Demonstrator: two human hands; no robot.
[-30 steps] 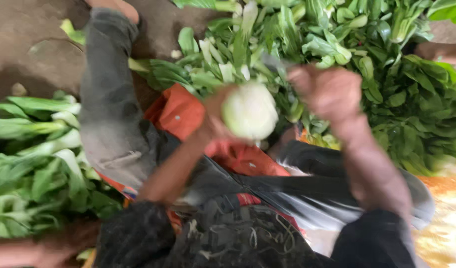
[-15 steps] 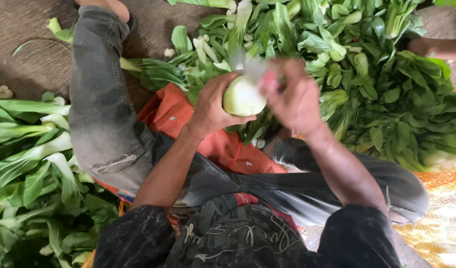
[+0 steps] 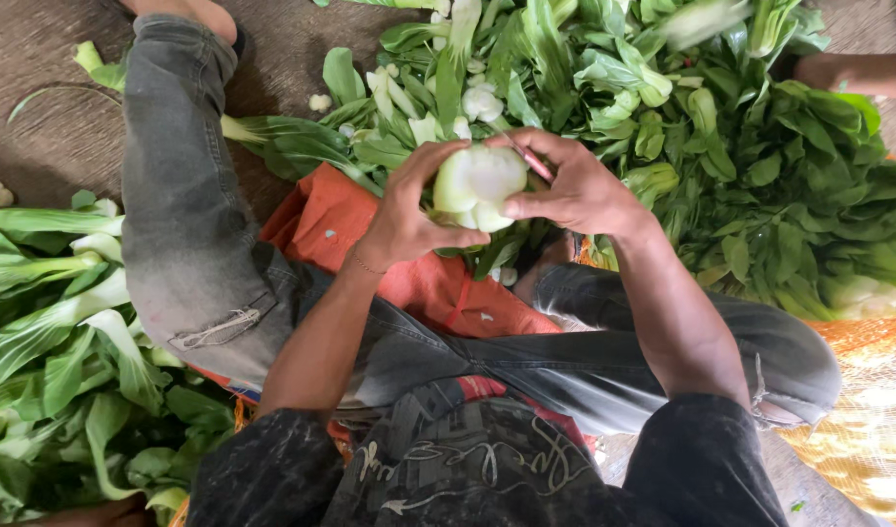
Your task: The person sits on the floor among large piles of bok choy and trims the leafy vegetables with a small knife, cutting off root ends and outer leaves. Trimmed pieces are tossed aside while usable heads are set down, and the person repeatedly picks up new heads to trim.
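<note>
Bare brown ground [image 3: 48, 117] lies under everything, and I see heaps of leafy greens on it: one pile [image 3: 48, 342] at my left and a much bigger pile [image 3: 760, 166] ahead and to the right. My legs in grey jeans [image 3: 184, 224] spread over an orange cloth [image 3: 370, 244], and an orange mesh sack [image 3: 868, 410] is at the right edge. Another person's arm [image 3: 858, 70] shows at the top right, apart from my hands. My left hand [image 3: 404, 220] is closed around the pale green vegetable [image 3: 477, 185], fingers curled on its left side. My right hand [image 3: 575, 190] grips it from the right and also pinches a thin pinkish tool [image 3: 526, 158]. The vegetable is held above the cloth, between both hands; its cut pale base faces up to me, and its long axis runs away downward.
</note>
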